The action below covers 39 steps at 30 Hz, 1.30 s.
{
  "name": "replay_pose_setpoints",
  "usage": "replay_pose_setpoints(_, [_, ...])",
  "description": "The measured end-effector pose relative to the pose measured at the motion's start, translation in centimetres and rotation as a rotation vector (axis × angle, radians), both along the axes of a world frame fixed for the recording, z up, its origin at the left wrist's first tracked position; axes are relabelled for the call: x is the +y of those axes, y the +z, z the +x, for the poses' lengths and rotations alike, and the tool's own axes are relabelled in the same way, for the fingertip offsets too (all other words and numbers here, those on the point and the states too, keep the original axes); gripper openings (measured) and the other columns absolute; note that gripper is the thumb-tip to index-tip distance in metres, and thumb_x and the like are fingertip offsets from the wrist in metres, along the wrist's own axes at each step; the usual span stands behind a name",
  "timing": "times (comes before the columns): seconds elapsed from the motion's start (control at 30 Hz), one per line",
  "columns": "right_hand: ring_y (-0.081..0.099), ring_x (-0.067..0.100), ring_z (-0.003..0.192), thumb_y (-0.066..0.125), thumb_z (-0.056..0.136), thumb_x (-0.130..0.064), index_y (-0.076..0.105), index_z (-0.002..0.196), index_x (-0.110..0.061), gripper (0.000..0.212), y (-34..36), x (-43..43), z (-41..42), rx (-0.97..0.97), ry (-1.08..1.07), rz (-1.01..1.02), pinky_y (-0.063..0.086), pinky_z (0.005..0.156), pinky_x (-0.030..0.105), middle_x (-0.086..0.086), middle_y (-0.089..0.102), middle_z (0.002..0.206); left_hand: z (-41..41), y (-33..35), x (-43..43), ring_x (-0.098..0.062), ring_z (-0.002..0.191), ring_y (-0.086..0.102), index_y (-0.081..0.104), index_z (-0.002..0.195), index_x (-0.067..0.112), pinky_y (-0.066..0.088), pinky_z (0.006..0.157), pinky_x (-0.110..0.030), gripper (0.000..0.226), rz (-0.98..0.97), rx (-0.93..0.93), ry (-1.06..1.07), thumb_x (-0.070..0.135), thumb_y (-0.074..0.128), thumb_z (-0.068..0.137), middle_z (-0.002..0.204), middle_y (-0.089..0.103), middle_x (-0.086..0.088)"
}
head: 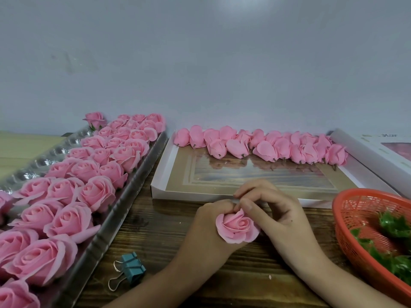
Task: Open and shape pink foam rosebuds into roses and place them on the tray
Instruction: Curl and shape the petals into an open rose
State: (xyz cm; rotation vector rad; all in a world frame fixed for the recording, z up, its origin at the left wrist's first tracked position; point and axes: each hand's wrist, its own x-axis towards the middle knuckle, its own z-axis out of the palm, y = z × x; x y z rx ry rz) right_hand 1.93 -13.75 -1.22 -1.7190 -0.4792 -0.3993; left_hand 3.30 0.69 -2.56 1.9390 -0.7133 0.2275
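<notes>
Head cam view: clear plastic tray (133, 185) on the left is packed with opened pink roses (66, 221), with a teal binder clip (131, 268) on the desk (155, 230) just beside it. In the middle, the left hand (206, 230) cups a half-opened rose (238, 227), fingers curled round it, while the right hand (273, 210) has its fingers pinched on a top petal. Behind them, closed rosebuds (266, 146) line a shallow white box (159, 174). Red basket (347, 236) of green leaves (393, 225) is far right.

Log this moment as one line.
step: shaping; left hand: holds pink foam rose; right hand: pinches its top edge; clear plastic tray: partly filled; closed pink rosebuds: in white cardboard box
</notes>
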Motion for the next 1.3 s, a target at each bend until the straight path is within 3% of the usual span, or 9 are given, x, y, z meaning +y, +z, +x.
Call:
replay_pose_setpoints(0.13, [0.065, 0.015, 0.091, 0.069, 0.078, -0.032, 0.072, 0.071, -0.020, 0.014, -0.1, -0.1, -0.1, -0.002, 0.010, -0.008, 0.046, 0.083, 0.019, -0.005, 0.068, 0.091, -0.7, -0.3, -0.4, 0.000, 0.068, 0.066, 0.065, 0.069, 0.016, 0.048, 0.078, -0.013, 0.026, -0.156, 0.091, 0.086, 0.036, 0.061, 0.087, 0.060, 0.068, 0.017])
replay_pose_setpoints(0.17, [0.065, 0.015, 0.091, 0.069, 0.078, -0.031, 0.072, 0.071, -0.019, 0.014, 0.0, -0.1, -0.1, -0.002, 0.015, -0.011, 0.046, 0.083, 0.019, -0.006, 0.068, 0.091, -0.9, -0.2, -0.2, 0.011, 0.072, 0.063, 0.063, 0.076, 0.024, 0.045, 0.079, -0.006, 0.009, -0.169, 0.106, 0.063, 0.025, 0.069, 0.082, 0.067, 0.066, 0.030])
replay_pose_setpoints(0.23, [0.064, 0.014, 0.092, 0.069, 0.078, -0.029, 0.071, 0.070, -0.017, 0.014, 0.0, -0.1, -0.1, -0.005, 0.026, -0.018, 0.045, 0.083, 0.017, -0.007, 0.067, 0.091, -1.3, 0.1, 0.3, 0.034, 0.080, 0.044, 0.046, 0.078, 0.043, 0.032, 0.072, 0.009, 0.056, -0.101, 0.024, 0.040, -0.001, 0.079, 0.067, 0.077, 0.046, 0.058])
replay_pose_setpoints(0.27, [0.064, 0.013, 0.092, 0.068, 0.078, -0.029, 0.070, 0.069, -0.016, 0.015, 0.0, -0.1, -0.1, -0.001, 0.031, -0.019, 0.045, 0.083, 0.017, -0.007, 0.068, 0.091, -1.4, 0.1, 0.4, 0.036, 0.081, 0.041, 0.043, 0.077, 0.045, 0.030, 0.071, 0.011, 0.063, -0.104, 0.054, 0.015, -0.006, 0.079, 0.064, 0.078, 0.042, 0.061])
replay_pose_setpoints(0.4, [0.063, 0.009, 0.090, 0.068, 0.075, -0.033, 0.070, 0.067, -0.021, 0.015, 0.3, -0.2, -0.1, 0.076, 0.050, 0.027, 0.045, 0.081, 0.017, -0.004, 0.068, 0.093, -0.8, 0.2, 0.3, 0.030, 0.078, 0.047, 0.047, 0.074, 0.040, 0.035, 0.068, 0.006, 0.051, -0.015, 0.052, -0.053, -0.003, 0.074, 0.073, 0.070, 0.049, 0.053])
replay_pose_setpoints(0.57, [0.063, 0.006, 0.086, 0.070, 0.073, -0.034, 0.071, 0.066, -0.023, 0.013, 0.4, 0.0, -0.1, 0.107, 0.055, 0.090, 0.046, 0.077, 0.015, -0.006, 0.069, 0.091, -0.6, 1.3, -0.3, 0.020, 0.069, 0.053, 0.044, 0.059, 0.037, 0.041, 0.064, -0.001, 0.024, 0.005, 0.123, -0.099, 0.027, 0.060, 0.074, 0.057, 0.051, 0.042])
replay_pose_setpoints(0.8, [0.062, 0.014, 0.084, 0.078, 0.082, -0.022, 0.067, 0.071, -0.023, 0.015, 0.1, -0.1, 0.0, -0.042, -0.128, -0.028, 0.046, 0.073, 0.019, -0.006, 0.066, 0.086, -1.5, 0.1, 0.8, 0.038, 0.081, 0.040, 0.039, 0.084, 0.045, 0.033, 0.067, 0.009, 0.055, -0.091, 0.266, -0.034, 0.004, 0.075, 0.074, 0.073, 0.036, 0.064])
replay_pose_setpoints(1.0, [0.057, 0.013, 0.080, 0.062, 0.090, -0.024, 0.065, 0.088, -0.021, 0.005, 0.7, 0.2, -1.1, -0.324, -0.119, -0.215, 0.043, 0.070, 0.020, -0.010, 0.059, 0.086, -1.0, 0.2, 0.7, 0.029, 0.076, 0.050, 0.047, 0.082, 0.041, 0.040, 0.061, 0.004, 0.048, -0.220, 0.343, 0.027, 0.000, 0.071, 0.075, 0.071, 0.050, 0.053])
replay_pose_setpoints(1.3, [0.054, 0.003, 0.096, 0.067, 0.083, -0.035, 0.060, 0.094, -0.036, 0.013, 0.9, 0.8, -1.5, -0.358, -0.137, -0.497, 0.041, 0.082, 0.030, -0.021, 0.052, 0.099, -1.0, 0.7, 0.7, 0.019, 0.072, 0.057, 0.050, 0.079, 0.039, 0.046, 0.065, -0.002, 0.060, -0.167, 0.254, -0.025, -0.021, 0.052, 0.075, 0.070, 0.058, 0.042])
